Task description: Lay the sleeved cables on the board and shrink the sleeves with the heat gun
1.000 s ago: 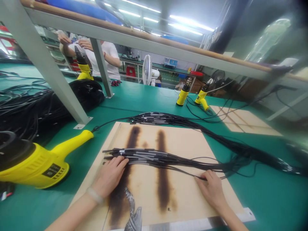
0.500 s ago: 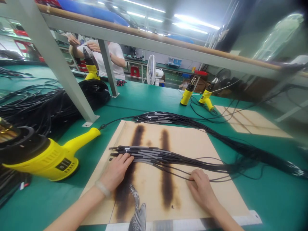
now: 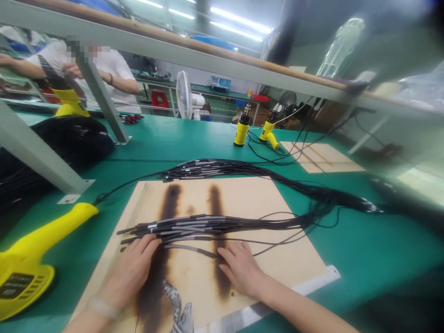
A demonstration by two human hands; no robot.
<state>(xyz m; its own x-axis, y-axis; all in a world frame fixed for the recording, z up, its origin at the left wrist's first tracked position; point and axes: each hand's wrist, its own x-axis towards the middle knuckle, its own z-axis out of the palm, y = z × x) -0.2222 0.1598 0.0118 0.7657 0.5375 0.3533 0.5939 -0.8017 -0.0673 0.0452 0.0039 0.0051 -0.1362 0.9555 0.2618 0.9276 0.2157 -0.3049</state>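
Note:
A bundle of thin black cables (image 3: pixel 243 223) with grey sleeves lies across a scorched wooden board (image 3: pixel 263 199). My left hand (image 3: pixel 130 266) is at the bundle's left ends, its fingers closed over the nearest cable ends. My right hand (image 3: pixel 241 268) pinches the nearest cable just right of its grey sleeve (image 3: pixel 183 247), which stands a little apart from the bundle. The left fingertips are partly hidden behind the hand. Below the hands, a dark patterned strap-like thing (image 3: pixel 176 305) shows at the bottom edge.
A yellow heat gun (image 3: pixel 31 259) rests at left. Two more heat guns, one upright (image 3: pixel 242 129) and one tilted (image 3: pixel 268 132), stand at the back. A second cable bundle (image 3: pixel 215 167) lies behind the board. Grey frame posts (image 3: pixel 41 152) rise at left; a co-worker (image 3: pixel 114 74) is beyond.
My right hand has slid left along the cable, closer to the grey sleeve and my left hand. That cable now sits further from the bundle. The view has turned to the right.

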